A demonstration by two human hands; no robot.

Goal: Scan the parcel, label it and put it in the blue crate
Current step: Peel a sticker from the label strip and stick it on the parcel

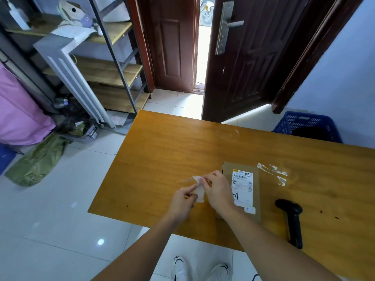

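From the head camera, the parcel [241, 189] lay flat on the wooden table [162, 149], a brown cardboard box with its long axis running away from the person and a white shipping slip on its top face. Just left of the parcel, both hands worked a small strip of label paper [199, 189]. The left hand [185, 196] pinched the lower part of the strip between thumb and fingers. The right hand [217, 189] gripped the upper end with its fingertips, and a thin clear piece stuck out to the left of the parcel from that point; it looked like a backing being peeled, though that could not be told for sure.

The right hand sat nearer the parcel, its wrist overlapping the box's left edge, while the left hand was farther from it. So the label would need to travel only a short way to the right, and the right hand seemed better placed to lay it down.

The black scanner [292, 220] rested to the right of the parcel, untouched. Scraps of torn tape [274, 173] lay beyond the parcel's far right corner. The blue crate [304, 124] stood off the table, well beyond the parcel to the far right.
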